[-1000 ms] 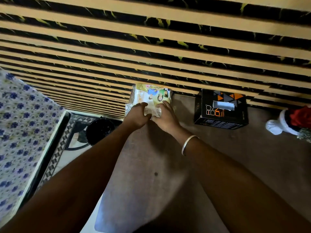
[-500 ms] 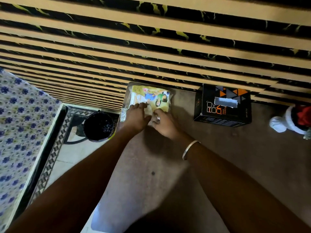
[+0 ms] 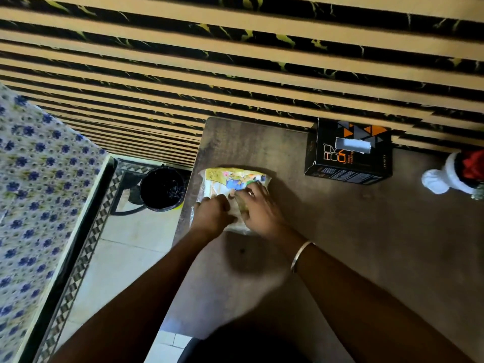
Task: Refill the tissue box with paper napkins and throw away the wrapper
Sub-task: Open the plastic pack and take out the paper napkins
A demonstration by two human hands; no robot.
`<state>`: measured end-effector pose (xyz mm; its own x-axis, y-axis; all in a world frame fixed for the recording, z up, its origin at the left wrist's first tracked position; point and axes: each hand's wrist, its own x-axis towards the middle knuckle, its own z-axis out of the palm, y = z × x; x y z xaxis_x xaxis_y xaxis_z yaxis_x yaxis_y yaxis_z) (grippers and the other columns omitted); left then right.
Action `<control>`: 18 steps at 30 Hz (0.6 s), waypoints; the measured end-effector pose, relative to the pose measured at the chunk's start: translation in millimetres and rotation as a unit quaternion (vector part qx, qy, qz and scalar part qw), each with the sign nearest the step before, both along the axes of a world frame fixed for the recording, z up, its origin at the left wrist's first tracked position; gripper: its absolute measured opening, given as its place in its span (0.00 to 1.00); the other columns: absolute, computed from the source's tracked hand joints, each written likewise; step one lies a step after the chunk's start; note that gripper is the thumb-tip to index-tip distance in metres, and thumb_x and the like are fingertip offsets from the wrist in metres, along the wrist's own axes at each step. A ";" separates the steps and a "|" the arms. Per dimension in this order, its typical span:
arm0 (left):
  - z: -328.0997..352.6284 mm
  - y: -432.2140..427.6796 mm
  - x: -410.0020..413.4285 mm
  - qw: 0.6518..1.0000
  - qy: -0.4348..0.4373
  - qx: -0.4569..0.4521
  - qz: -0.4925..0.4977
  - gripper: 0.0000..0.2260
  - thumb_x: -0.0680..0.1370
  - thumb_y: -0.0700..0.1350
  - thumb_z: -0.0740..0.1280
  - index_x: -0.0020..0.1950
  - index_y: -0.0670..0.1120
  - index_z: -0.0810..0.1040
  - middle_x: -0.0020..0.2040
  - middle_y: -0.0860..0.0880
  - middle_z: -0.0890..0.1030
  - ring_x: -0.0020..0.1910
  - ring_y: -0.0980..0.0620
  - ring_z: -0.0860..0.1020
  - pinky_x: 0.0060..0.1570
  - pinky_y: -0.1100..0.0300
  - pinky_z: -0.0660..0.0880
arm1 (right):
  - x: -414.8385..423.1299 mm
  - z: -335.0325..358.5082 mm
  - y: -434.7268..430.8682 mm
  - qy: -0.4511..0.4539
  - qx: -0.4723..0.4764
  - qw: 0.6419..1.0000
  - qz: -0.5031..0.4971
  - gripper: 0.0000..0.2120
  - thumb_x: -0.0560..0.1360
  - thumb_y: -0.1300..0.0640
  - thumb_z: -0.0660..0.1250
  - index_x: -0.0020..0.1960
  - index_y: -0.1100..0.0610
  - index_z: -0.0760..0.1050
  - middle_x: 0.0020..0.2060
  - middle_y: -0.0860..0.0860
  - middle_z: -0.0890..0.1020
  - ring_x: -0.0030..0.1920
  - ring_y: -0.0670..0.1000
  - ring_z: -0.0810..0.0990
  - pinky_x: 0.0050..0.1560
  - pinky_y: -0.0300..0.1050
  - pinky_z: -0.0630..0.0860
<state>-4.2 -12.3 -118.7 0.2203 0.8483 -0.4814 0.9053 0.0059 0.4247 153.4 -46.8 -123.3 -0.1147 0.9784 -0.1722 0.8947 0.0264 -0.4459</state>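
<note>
Gripping the napkin pack point(image 3: 234, 180) near the left edge of the surface point(image 3: 353, 244)
Your left hand point(image 3: 212, 216) curls its fingers onto the pack's near left side, and your right hand point(image 3: 259, 211) pinches its plastic just beside. The pack lies flat, well apart from the black tissue box point(image 3: 349, 154), which stands to its right against the striped wall point(image 3: 235, 74). A black bin point(image 3: 162, 188) sits on the floor point(image 3: 125, 258) left of the surface

A single head-worn camera looks steeply down over the table point(image 3: 353, 258), facing the striped wall point(image 3: 235, 64) at its far edge, close enough that both forearms point(image 3: 379, 297) fill the lower frame.
</note>
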 end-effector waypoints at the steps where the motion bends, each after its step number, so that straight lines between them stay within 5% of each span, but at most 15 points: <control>1: 0.4 -1.5 -2.0 1.000 -0.004 -0.014 -0.005 0.12 0.70 0.52 0.76 0.48 0.49 0.79 0.48 0.48 0.84 0.53 0.45 0.79 0.59 0.49 0.72 | -0.7 -1.5 -2.3 -0.003 0.000 1.000 0.023 0.23 0.70 0.59 0.67 0.65 0.52 0.74 0.60 0.56 0.73 0.62 0.59 0.72 0.58 0.54 0.76; 5: 3.4 -12.0 -16.6 0.997 -0.063 -0.051 0.015 0.10 0.67 0.44 0.79 0.45 0.46 0.82 0.46 0.45 0.84 0.47 0.47 0.80 0.49 0.56 0.76 | -6.8 3.0 -16.3 -0.002 -0.017 0.998 0.054 0.26 0.72 0.60 0.67 0.69 0.52 0.72 0.67 0.56 0.68 0.68 0.59 0.67 0.66 0.56 0.72; 9: 3.3 -24.6 -27.4 0.993 -0.097 -0.066 0.027 0.10 0.68 0.41 0.79 0.46 0.42 0.84 0.44 0.47 0.83 0.43 0.50 0.79 0.38 0.65 0.71 | -13.1 8.8 -27.9 0.017 -0.085 0.995 0.056 0.28 0.75 0.60 0.66 0.74 0.49 0.67 0.66 0.55 0.65 0.66 0.57 0.69 0.61 0.49 0.73; 16: 8.3 -34.0 -34.6 0.976 -0.195 -0.075 0.066 0.08 0.68 0.38 0.72 0.34 0.52 0.82 0.40 0.46 0.86 0.44 0.45 0.85 0.49 0.49 0.81 | -19.7 -4.2 -29.3 0.020 -0.171 0.984 0.048 0.34 0.75 0.62 0.67 0.76 0.43 0.62 0.62 0.55 0.64 0.62 0.58 0.72 0.62 0.53 0.75; 18: 11.9 -39.6 -36.7 0.972 -0.222 -0.071 0.039 0.10 0.69 0.34 0.72 0.36 0.50 0.83 0.39 0.46 0.85 0.41 0.51 0.84 0.48 0.54 0.81 | -20.0 -6.2 -25.3 0.026 -0.181 0.982 0.046 0.33 0.75 0.62 0.67 0.76 0.44 0.63 0.61 0.56 0.65 0.62 0.59 0.71 0.64 0.52 0.73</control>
<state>-40.9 -51.9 -106.8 0.3712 0.8025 -0.4671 0.6272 0.1542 0.7634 133.4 -72.1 -129.5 -0.2168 0.8391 -0.4988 0.8715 -0.0638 -0.4862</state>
